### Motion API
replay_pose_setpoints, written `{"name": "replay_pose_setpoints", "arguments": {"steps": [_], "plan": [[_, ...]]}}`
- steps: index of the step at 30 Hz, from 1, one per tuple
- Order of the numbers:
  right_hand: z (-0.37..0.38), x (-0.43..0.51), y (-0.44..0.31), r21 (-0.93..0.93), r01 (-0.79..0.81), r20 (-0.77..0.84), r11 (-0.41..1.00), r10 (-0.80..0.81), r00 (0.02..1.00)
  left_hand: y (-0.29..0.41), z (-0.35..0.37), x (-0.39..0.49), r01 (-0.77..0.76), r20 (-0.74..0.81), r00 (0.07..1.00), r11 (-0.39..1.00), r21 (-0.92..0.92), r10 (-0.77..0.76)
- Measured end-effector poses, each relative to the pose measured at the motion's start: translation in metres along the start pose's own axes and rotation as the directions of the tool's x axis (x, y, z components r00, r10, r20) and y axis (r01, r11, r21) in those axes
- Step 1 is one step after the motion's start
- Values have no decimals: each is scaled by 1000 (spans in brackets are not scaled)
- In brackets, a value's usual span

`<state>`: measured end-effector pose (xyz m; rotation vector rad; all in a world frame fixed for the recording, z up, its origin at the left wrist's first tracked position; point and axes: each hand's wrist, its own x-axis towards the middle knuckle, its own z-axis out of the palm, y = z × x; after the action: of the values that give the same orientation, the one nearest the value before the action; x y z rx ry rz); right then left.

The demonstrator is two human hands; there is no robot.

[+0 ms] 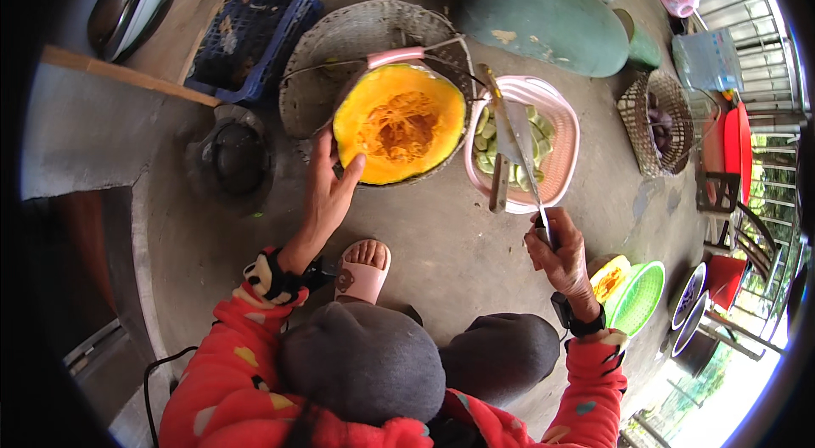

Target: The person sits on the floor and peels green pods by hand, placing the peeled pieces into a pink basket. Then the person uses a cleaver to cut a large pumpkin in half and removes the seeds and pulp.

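My left hand (331,187) grips the near left side of a halved pumpkin (347,123). Its cut face is turned up, with stringy orange pulp in the hollow. The half rests on or just over a woven basket (356,18), whose wire handle carries a pink sleeve (395,56). In my right hand (560,251) is a knife (535,184), its blade pointing away from me over a pink plastic basket (566,149). Cut green vegetable pieces (541,130) lie in that basket. Across it rests a second knife with a wooden handle (500,184), partly overlapped by the held blade.
Large green wax gourds (547,15) lie on the floor beyond the baskets. A blue crate (274,34) and a dark round container (235,155) stand left. To the right are a wicker basket (637,123), a green colander (640,301) and another cut pumpkin piece (608,279).
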<state>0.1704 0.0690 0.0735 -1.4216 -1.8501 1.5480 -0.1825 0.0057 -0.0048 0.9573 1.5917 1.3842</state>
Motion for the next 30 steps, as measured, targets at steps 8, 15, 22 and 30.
{"name": "replay_pose_setpoints", "arguments": {"steps": [8, 15, 22, 30], "plan": [[-6, -16, 1, -463, 278, -40, 841, -334, 942, 48, 8, -29, -373, 81, 911, 726, 578, 404], [1, -9, -26, -361, 372, 110, 855, -357, 927, 33, 2, -34, -248, 13, 959, 813, 526, 284], [0, -9, -49, -224, 227, 58, 948, -220, 974, 31, -2, -22, -379, 154, 901, 562, 735, 406], [-8, 28, -45, -32, -108, 103, 994, 111, 988, 20, -11, -13, -271, 201, 959, 432, 860, 201]]}}
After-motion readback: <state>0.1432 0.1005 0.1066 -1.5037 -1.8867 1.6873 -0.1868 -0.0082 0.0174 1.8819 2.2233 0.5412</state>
